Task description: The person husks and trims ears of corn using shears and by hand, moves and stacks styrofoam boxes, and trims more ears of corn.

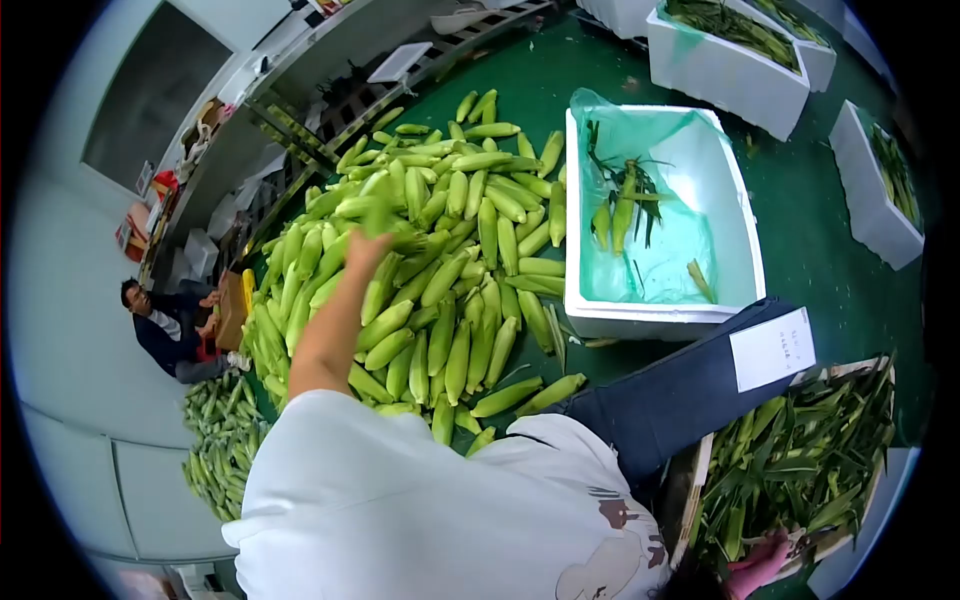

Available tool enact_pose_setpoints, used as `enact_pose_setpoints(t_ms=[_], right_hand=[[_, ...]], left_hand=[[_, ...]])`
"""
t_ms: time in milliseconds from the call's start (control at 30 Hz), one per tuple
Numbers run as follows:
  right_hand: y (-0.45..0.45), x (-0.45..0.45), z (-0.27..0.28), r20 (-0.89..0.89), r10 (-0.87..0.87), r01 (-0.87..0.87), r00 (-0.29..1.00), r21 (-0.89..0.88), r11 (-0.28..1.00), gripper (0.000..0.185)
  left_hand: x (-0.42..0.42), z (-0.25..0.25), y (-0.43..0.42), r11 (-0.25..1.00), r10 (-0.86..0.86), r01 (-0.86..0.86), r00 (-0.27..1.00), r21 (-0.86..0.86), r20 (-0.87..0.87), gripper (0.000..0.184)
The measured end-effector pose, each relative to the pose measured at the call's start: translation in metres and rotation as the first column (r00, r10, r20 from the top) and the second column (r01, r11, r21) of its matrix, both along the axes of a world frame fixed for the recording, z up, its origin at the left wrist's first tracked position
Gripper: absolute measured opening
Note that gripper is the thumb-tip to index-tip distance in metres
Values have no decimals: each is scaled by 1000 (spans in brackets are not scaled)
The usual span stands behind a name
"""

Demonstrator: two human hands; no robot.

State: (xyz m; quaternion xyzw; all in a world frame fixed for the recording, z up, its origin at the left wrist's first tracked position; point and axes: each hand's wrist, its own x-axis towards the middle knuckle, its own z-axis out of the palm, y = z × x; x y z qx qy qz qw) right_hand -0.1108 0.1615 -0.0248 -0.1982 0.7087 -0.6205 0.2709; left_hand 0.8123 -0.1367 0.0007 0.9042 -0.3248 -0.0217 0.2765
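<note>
My left hand (370, 245) reaches out bare over a big heap of green corn ears (455, 350). Its fingers are closed round one ear of corn (379, 207), which is blurred by motion. At the lower right edge my right hand (762, 568), in a pink glove, is closed on what look like shears (797, 543); they are small and partly hidden. That hand is at a crate of cut leaves and husks (790, 460), beside my body.
A white foam box (665, 318) lined with green film holds a few ears and leaf scraps. More foam boxes (725, 80) with greens stand at the upper right. A person (165, 325) sits at the left near another corn pile (222, 440). Shelving (290, 130) lines the wall.
</note>
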Motion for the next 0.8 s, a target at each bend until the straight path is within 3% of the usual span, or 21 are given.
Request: enact_pose_setpoints(t_ms=[33, 67, 100, 133, 167, 200, 233, 267, 300, 367, 400, 433, 467, 500, 533, 567, 600, 633, 733, 800], right_hand=[[22, -43, -36, 366, -13, 32, 931, -46, 998, 46], [24, -35, -38, 333, -47, 60, 942, -28, 998, 45], [23, -25, -34, 294, -85, 93, 952, -13, 996, 44], [35, -39, -49, 286, -125, 115, 950, 50, 992, 43], [53, -51, -60, 347, -51, 37, 937, 47, 998, 43], [52, -28, -52, 343, -121, 118, 932, 32, 993, 43], [47, 4, -37, 338, -192, 198, 921, 17, 980, 43], [57, 15, -35, 365, -182, 188, 913, 18, 982, 43], [66, 24, -34, 390, -174, 181, 904, 17, 983, 43], [75, 39, -27, 423, -193, 200, 885, 30, 979, 44], [56, 63, -9, 386, -349, 362, 854, 42, 931, 45], [63, 63, -8, 327, -322, 331, 889, 30, 943, 48], [41, 88, 21, 334, -354, 365, 873, 33, 930, 49], [14, 112, 46, 340, -388, 407, 857, 18, 913, 49], [61, 72, 24, 266, -258, 245, 929, 83, 966, 50], [37, 90, 38, 178, -347, 355, 921, -12, 935, 45], [27, 98, 62, 38, -567, 525, 823, 333, 783, 19], [8, 111, 83, 25, -612, 545, 791, 427, 722, 18], [18, 111, 82, 2, -578, 537, 816, 368, 759, 13], [-3, 118, 88, 2, -561, 530, 828, 326, 783, 12]], left_hand=[[12, 36, 10, 997, 19, -26, 996, 73, 90, 74], [44, 45, 9, 983, 133, -157, 965, 91, 225, 70], [-10, 83, -1, 924, 333, -383, 803, 0, 494, 68], [-10, 81, -17, 965, 251, -221, 641, -139, 726, 62], [-9, 75, -37, 973, 216, -12, 405, -231, 888, 56], [-24, 63, -67, 937, 28, 271, 568, -219, 823, 49], [-47, 47, -100, 813, -199, 526, 653, -248, 731, 44], [-93, 22, -133, 669, -412, 645, 735, -369, 538, 35], [-146, 3, -160, 616, -603, 709, 704, -343, 374, 30], [-259, -42, -202, 341, -841, 858, 461, -385, 283, 24], [-310, -67, -223, 311, -924, 844, 376, -437, 68, 25], [-354, -94, -247, 431, -902, 847, 399, -311, -165, 20], [-380, -146, -274, 528, -844, 828, 488, -187, -222, 24], [-407, -232, -313, 597, -785, 799, 564, -69, -256, 29], [-427, -270, -337, 646, -710, 761, 629, 63, -316, 29], [-440, -295, -352, 678, -637, 717, 684, 164, -356, 29], [-448, -317, -361, 700, -562, 672, 728, 244, -392, 29], [-455, -334, -368, 713, -483, 631, 758, 305, -439, 29], [-450, -376, -362, 750, -223, 533, 761, 391, -609, 31], [-446, -399, -356, 800, -62, 488, 645, 348, -761, 33]])
